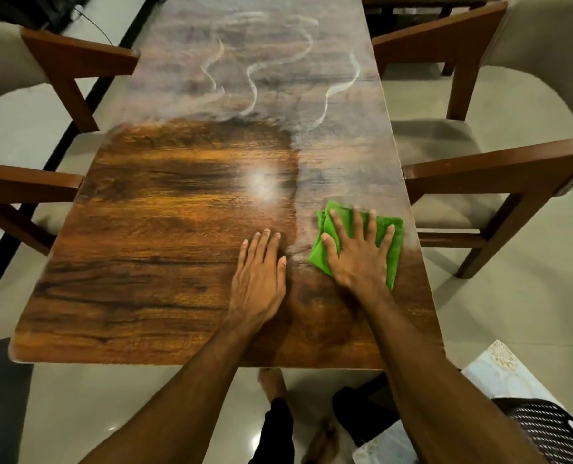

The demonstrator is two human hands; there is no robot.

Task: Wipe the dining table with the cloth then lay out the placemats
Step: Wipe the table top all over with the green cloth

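Flanking the table, 4 wooden chairs; right hand presses cloth

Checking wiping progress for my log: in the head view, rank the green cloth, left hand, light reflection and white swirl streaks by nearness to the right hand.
1. green cloth: under the right hand, touching.
2. left hand: flat on the table, just left.
3. light reflection: mid-table, ahead-left.
4. white swirl streaks: far end.

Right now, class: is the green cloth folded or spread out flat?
Folded: the green cloth shows doubled layers bunched beneath the right hand.
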